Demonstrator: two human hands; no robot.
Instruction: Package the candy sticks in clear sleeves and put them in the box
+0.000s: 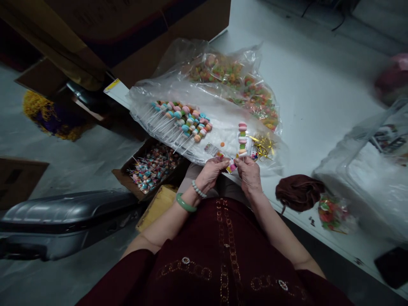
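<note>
My left hand (213, 169) and my right hand (247, 170) meet at the table's near edge, both pinched on the lower end of one candy skewer (242, 140) that stands upright with pastel rounds stacked on it. A green bangle and a bead bracelet sit on my left wrist. Just beyond my hands lies a row of finished candy skewers (183, 120) on clear plastic sheeting (219, 127). A bunch of gold twist ties (263, 145) lies right of the held skewer.
A clear bag of loose coloured candies (242, 85) lies further back on the white table (318, 76). A brown cloth pouch (298, 192) and a small candy bag (333, 212) sit to my right. On the floor left are a cardboard box of wrapped skewers (153, 168) and a grey case (63, 221).
</note>
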